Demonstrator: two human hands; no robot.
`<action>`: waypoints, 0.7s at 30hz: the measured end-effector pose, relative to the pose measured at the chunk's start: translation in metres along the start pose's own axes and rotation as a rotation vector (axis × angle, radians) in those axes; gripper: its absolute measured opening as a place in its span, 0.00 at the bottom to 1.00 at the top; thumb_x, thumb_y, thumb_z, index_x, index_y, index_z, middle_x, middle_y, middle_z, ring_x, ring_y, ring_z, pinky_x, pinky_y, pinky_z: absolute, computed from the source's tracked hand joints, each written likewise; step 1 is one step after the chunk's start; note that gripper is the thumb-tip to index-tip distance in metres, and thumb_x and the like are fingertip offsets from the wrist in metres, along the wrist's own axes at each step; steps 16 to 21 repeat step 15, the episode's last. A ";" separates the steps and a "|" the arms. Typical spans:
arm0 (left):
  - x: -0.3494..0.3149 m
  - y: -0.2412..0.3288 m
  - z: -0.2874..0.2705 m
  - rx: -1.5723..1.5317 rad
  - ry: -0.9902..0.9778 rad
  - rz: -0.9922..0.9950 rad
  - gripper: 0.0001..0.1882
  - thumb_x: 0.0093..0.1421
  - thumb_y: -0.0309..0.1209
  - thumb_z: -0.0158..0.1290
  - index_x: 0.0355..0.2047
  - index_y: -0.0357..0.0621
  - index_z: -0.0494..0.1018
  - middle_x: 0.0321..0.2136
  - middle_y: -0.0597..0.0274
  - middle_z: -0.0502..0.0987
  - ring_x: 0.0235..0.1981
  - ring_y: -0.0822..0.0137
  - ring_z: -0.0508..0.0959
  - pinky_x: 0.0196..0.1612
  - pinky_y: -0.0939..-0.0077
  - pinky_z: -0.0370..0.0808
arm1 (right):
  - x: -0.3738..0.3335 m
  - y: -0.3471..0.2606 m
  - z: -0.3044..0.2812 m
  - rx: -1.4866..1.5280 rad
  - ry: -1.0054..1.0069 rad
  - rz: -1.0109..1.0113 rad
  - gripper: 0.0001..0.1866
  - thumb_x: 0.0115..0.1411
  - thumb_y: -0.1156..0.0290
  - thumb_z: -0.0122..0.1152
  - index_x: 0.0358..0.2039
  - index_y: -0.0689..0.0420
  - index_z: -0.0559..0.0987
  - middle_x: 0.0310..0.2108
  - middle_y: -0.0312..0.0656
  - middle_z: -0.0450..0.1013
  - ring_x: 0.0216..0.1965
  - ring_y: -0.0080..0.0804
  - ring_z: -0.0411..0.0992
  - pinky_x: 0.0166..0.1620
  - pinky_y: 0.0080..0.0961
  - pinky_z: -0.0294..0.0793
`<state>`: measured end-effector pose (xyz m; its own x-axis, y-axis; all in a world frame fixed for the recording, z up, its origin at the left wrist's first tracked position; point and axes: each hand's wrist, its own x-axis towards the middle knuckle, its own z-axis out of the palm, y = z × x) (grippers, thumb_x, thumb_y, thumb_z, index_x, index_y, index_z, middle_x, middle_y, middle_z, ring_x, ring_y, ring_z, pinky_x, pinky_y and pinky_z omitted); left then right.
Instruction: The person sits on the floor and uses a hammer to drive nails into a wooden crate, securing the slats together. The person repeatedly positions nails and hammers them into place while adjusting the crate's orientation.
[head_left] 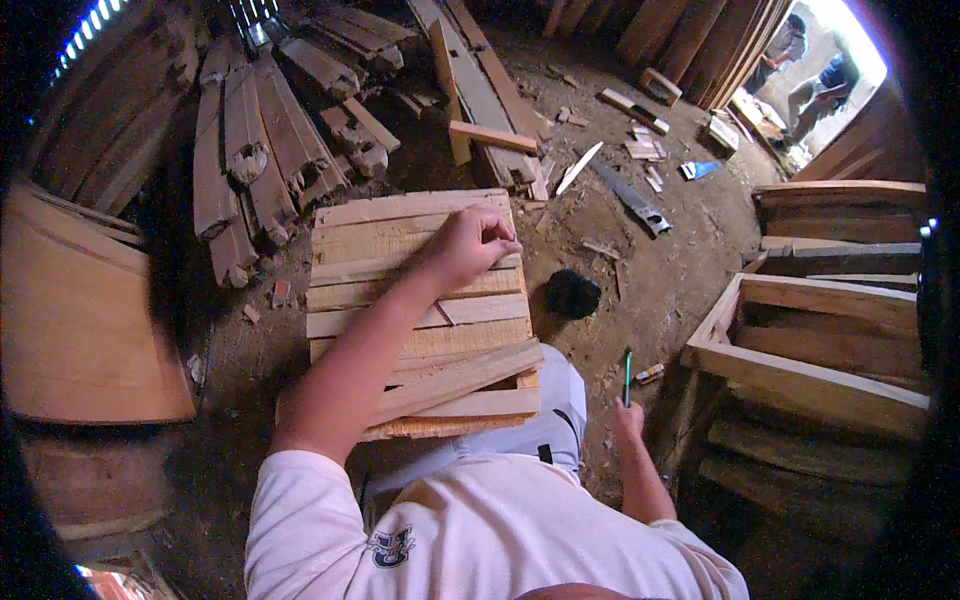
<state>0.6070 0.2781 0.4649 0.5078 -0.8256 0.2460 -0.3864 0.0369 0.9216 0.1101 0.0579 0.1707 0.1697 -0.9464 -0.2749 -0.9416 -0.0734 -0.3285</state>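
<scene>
A panel of pale wooden slats [420, 312] lies before me, partly over my lap. My left hand [472, 245] rests near its far right edge, fingers pinched together. What the pinch holds, if anything, is too small to make out. A loose slat [465, 380] lies slantwise across the panel's near part, above a gap at the right. Low on the right and away from the panel, my right hand [629, 420] is closed round a thin green-and-dark tool [627, 375] that points away from me. Its kind cannot be told.
Rough planks [270, 130] are piled at the far left. On the dirt floor lie a handsaw [632, 200], a blue-handled tool [700, 170] and wood scraps. Wooden frames [820, 360] stand at right, a curved board [85, 310] at left. Two people [800, 75] are outside the opening.
</scene>
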 end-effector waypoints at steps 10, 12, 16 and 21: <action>-0.002 -0.003 0.000 0.026 -0.032 -0.050 0.09 0.57 0.30 0.67 0.30 0.37 0.81 0.24 0.61 0.78 0.27 0.68 0.77 0.33 0.69 0.74 | -0.136 -0.281 -0.274 0.410 -0.280 -0.750 0.15 0.69 0.68 0.60 0.54 0.57 0.76 0.24 0.33 0.69 0.23 0.24 0.66 0.27 0.25 0.65; -0.004 -0.004 -0.002 -0.045 -0.042 -0.095 0.08 0.57 0.30 0.66 0.30 0.37 0.81 0.24 0.61 0.78 0.27 0.68 0.78 0.34 0.69 0.74 | -0.152 -0.304 -0.280 0.222 -0.154 -0.940 0.18 0.68 0.69 0.61 0.57 0.56 0.74 0.26 0.35 0.70 0.24 0.27 0.67 0.28 0.26 0.64; -0.004 0.005 -0.007 0.067 -0.071 0.011 0.06 0.59 0.30 0.65 0.29 0.41 0.82 0.38 0.58 0.81 0.34 0.68 0.78 0.38 0.72 0.74 | -0.163 -0.319 -0.285 0.096 -0.102 -1.058 0.24 0.67 0.70 0.62 0.62 0.54 0.70 0.31 0.42 0.78 0.28 0.40 0.72 0.34 0.34 0.69; -0.004 0.005 -0.007 0.067 -0.071 0.011 0.06 0.59 0.30 0.65 0.29 0.41 0.82 0.38 0.58 0.81 0.34 0.68 0.78 0.38 0.72 0.74 | -0.163 -0.319 -0.285 0.096 -0.102 -1.058 0.24 0.67 0.70 0.62 0.62 0.54 0.70 0.31 0.42 0.78 0.28 0.40 0.72 0.34 0.34 0.69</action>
